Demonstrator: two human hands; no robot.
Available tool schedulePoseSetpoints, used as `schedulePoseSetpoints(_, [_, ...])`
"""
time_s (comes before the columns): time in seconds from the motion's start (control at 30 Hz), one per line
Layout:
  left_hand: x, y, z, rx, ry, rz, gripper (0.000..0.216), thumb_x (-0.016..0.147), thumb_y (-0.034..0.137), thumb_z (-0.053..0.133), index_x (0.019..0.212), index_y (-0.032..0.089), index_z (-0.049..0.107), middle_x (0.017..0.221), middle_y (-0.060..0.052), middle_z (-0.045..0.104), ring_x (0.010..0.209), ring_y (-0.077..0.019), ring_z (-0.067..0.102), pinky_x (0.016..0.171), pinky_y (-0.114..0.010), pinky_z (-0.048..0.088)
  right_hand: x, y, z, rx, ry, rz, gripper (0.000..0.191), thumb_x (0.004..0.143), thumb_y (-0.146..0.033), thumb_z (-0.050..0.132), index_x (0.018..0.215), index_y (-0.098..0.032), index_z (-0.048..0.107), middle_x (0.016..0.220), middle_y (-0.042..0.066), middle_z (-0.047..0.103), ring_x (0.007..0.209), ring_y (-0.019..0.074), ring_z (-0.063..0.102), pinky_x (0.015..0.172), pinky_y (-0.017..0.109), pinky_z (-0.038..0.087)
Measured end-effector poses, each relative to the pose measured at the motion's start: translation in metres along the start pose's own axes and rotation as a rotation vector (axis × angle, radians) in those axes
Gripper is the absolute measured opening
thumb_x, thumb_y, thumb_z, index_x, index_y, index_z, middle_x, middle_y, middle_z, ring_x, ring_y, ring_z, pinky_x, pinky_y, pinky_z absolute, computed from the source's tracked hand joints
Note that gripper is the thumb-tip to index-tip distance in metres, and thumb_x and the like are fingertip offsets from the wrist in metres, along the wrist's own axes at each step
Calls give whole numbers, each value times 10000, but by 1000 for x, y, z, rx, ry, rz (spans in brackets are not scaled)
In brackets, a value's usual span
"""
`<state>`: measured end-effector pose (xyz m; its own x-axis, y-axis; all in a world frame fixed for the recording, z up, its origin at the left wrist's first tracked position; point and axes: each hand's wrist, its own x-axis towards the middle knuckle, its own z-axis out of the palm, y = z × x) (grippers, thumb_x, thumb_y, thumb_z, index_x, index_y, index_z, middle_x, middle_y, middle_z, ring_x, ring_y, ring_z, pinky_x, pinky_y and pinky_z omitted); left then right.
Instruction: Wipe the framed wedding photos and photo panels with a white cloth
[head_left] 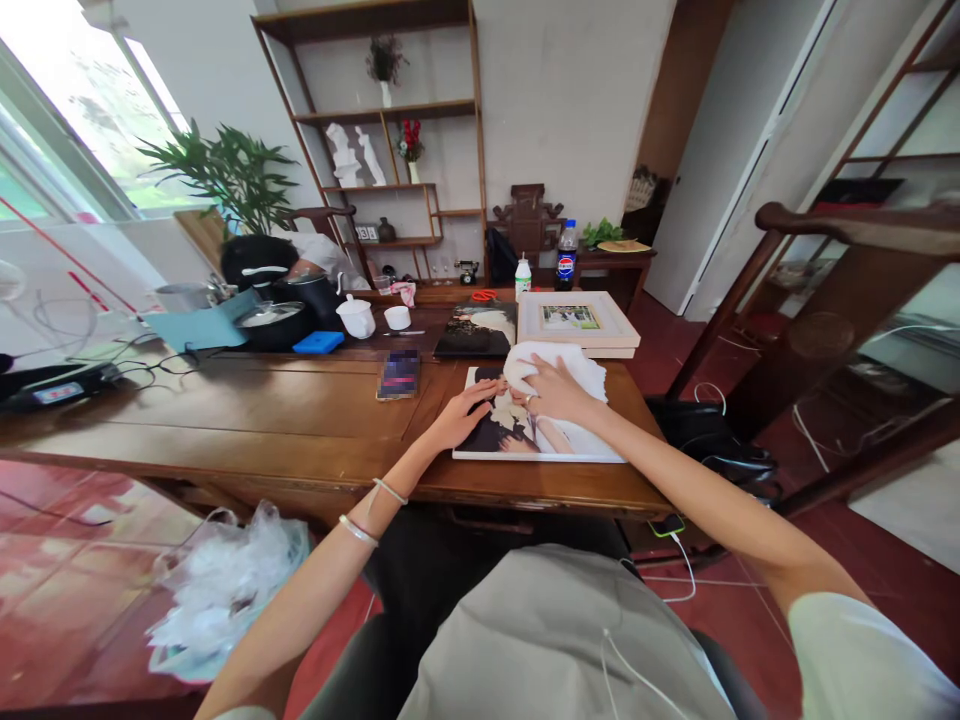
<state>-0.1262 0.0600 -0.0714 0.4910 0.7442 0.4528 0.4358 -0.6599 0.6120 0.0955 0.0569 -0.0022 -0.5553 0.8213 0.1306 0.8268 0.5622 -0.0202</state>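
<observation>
A photo panel (pixel 499 440) with a printed picture of people lies flat at the table's front edge. My left hand (pixel 465 410) rests on its left part, fingers stretched out and holding nothing. A white cloth (pixel 585 370) is spread over the panel's upper right. My right hand (pixel 559 388) presses on this cloth with its fingers bent into it, partly hiding the picture below. Just behind lie a dark photo book (pixel 476 330) and, to its right, a stack of white picture frames (pixel 626 330).
A phone (pixel 398 374) lies left of the panel. Behind stand a small white bottle (pixel 523 275), a cola bottle (pixel 566 258), a white teapot (pixel 355 317) and a cup (pixel 397 318). A wooden chair (pixel 817 330) is at the right, a bin of plastic bags (pixel 225 580) on the floor.
</observation>
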Motion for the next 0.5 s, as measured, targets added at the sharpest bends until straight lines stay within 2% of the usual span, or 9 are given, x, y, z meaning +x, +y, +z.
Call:
schedulePoseSetpoints(0.1, [0, -2, 1, 2, 15, -21, 387, 918, 328, 445, 1253, 191, 583, 1383, -71, 511, 1345, -226, 390, 1151, -436, 263, -12, -18, -3, -78, -13, -95, 282, 824, -150, 485, 1034, -111, 668, 1421, 196, 444, 1338, 361, 317, 1036, 606, 255])
schedulePoseSetpoints(0.33, [0, 1, 0, -23, 24, 4, 406, 919, 333, 426, 1266, 183, 574, 1369, -70, 526, 1334, -222, 407, 1151, -422, 270, -78, -92, -4, -103, -26, -192, 323, 813, -278, 552, 1040, -109, 707, 1411, 225, 437, 1298, 441, 349, 1022, 581, 290])
schedulePoseSetpoints(0.4, [0, 3, -1, -39, 29, 1, 403, 927, 326, 398, 1270, 205, 573, 1376, -46, 521, 1333, -208, 408, 1154, -402, 269, -83, -102, -4, -84, 5, -202, 326, 812, -297, 555, 1033, -116, 713, 1409, 218, 442, 1291, 436, 360, 1026, 562, 296])
schedulePoseSetpoints(0.5, [-1, 4, 0, -62, 39, -30, 412, 931, 351, 379, 1258, 205, 582, 1377, -38, 521, 1330, -210, 413, 1150, -392, 281, -73, -101, -5, -78, 65, -155, 298, 827, -292, 527, 996, -142, 723, 1341, 194, 517, 1236, 397, 426, 1013, 541, 317])
